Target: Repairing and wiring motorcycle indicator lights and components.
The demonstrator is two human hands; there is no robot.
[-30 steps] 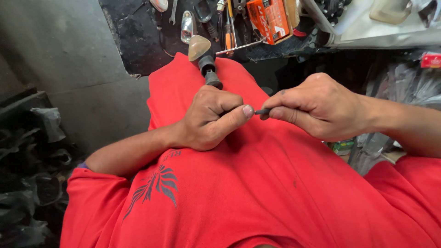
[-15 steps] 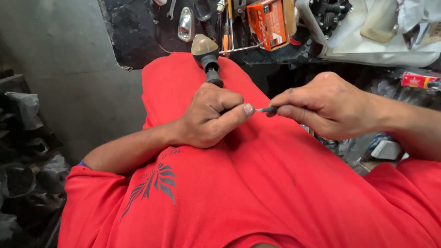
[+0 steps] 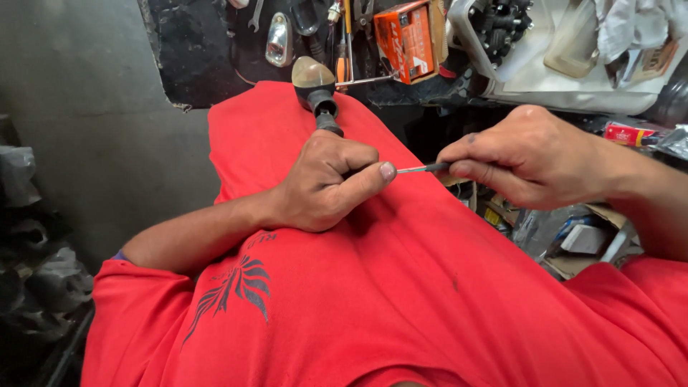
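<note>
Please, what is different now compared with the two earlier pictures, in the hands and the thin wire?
The right hand has drawn away to the right, so more of the thin wire shows between the hands; earlier its fingers nearly met the thumb of the left hand. Nothing was let go or newly taken. The left hand still grips the dark turn-signal lamp, resting on the red shirt.
</note>
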